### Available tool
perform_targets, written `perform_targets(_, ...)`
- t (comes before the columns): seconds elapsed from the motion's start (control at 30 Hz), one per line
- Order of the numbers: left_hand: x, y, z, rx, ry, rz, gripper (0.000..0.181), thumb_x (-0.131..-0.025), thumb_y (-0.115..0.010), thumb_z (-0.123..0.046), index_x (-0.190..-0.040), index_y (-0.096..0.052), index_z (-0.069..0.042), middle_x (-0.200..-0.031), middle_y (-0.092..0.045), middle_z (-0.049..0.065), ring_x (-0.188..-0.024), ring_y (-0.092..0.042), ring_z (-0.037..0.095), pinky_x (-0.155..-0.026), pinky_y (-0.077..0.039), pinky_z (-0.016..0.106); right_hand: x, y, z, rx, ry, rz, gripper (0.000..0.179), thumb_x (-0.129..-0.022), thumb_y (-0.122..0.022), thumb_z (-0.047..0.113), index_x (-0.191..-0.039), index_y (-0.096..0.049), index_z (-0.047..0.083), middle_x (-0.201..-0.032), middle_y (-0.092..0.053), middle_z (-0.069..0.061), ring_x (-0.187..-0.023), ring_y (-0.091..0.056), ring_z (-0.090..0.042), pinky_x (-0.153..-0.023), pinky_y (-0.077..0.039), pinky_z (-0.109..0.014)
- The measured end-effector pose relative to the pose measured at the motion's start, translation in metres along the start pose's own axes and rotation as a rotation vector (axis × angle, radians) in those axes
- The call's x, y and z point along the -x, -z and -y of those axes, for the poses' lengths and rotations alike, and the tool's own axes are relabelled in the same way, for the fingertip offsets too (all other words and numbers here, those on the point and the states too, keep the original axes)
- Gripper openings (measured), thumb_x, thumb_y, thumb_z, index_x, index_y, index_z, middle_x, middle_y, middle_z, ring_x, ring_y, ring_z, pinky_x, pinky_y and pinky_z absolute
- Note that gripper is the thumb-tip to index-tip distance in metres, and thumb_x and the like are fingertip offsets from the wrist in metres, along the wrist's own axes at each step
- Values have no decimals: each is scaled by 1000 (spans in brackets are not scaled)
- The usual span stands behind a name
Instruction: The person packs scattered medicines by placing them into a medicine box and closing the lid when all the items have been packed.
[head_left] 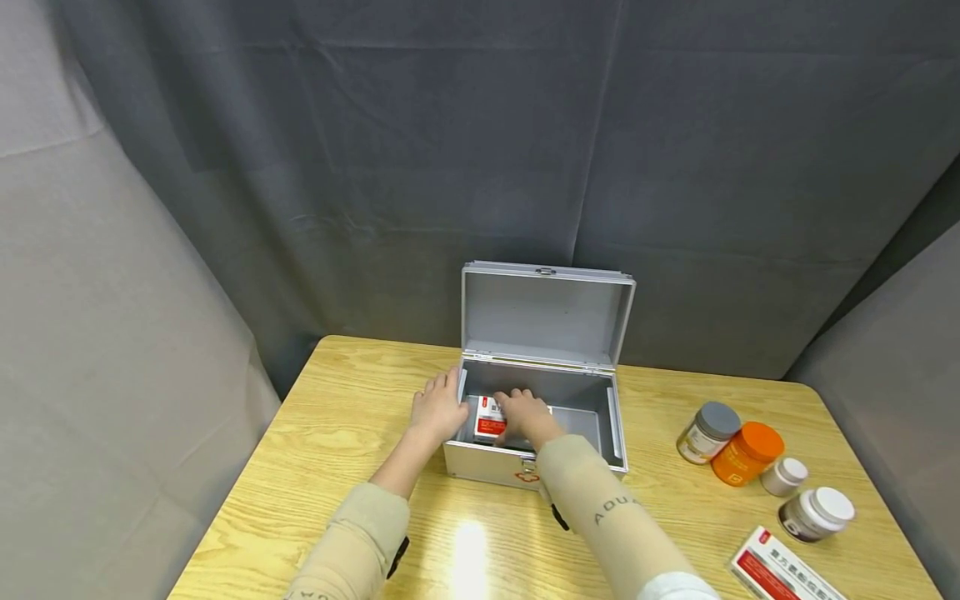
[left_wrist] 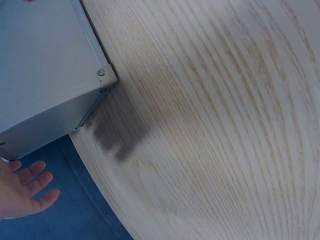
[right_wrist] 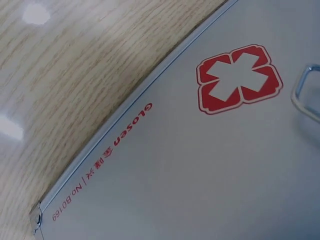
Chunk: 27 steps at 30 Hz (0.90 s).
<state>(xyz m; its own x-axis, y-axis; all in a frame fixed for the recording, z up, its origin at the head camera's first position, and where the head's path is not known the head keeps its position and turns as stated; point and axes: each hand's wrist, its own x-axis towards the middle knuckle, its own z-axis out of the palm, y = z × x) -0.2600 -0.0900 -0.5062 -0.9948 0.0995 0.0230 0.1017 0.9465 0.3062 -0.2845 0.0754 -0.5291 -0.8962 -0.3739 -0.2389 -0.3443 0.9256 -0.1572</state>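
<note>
Right hand (head_left: 525, 417): inside the first-aid case (head_left: 487, 468), bent round a white-and-red medicine carton (head_left: 492, 419), thumb at near edge, fingers at far edge; firmness of the hold can't be told. Carton lies in the case's left part. White bit right of the hand: can't tell if same carton. Left hand (head_left: 440, 407): fingers loosely spread, by the case's left wall, not wrapped round anything.

Risks: carton could tip or slip if pinched off-centre. Its corner could catch on the near wall or a side ledge. Right sleeve (head_left: 600, 500) crosses the front wall close to the clasp (head_left: 528, 464); cuff might snag and drag the case. Left hand's light contact probably wouldn't stop a slide. Lid (head_left: 547, 310) stands up at the desk's (head_left: 360, 392) far edge, no prop visible; a jolt could drop it onto the hands.

Farther out, toward the desk's right edge: grey-capped bottle (head_left: 708, 433), orange jar (head_left: 747, 454), small white-capped bottle (head_left: 784, 477), larger white-capped jar (head_left: 816, 514). Tight cluster, so reaching for one could knock its neighbour. Second carton (head_left: 787, 571) lies toward the near right corner, cut off by the frame. Dark curtain (head_left: 420, 167) behind limits room past the lid.
</note>
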Motion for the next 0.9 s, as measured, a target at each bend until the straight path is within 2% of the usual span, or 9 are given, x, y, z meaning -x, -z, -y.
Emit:
perform_targets(0.67, -1, -3, 0, 1, 4, 6, 67, -85, -53, -31, -142, -28, -8, -134, -44, 16, -121, -41, 33, -94, -36, 50, -2, -8, 3, 51, 9, -2, 89, -59, -83, 40, -133, -46, 8, -121, -50, -21, -111, -45, -37, -89, -41, -49)
perform_targets(0.8, -1, -3, 1, 5, 3, 5, 67, -85, -53, -31, -142, -27, -8, -134, -44, 16, -121, -41, 33, -94, -36, 50, 4, -3, 4, 31, 18, -2, 88, -59, -83, 38, -133, -46, 7, -120, -50, -21, -110, -45, -38, -90, -40, -49)
perform_targets(0.9, -2, -3, 1, 11, 7, 6, 67, -85, -53, -31, -142, -27, -8, -134, -44, 16, -121, -41, 33, -94, -35, 50, 7, 1, 3, -23, 15, 19, 87, -61, -83, 32, -135, -44, 8, -122, -49, -20, -113, -44, -37, -93, -39, -50)
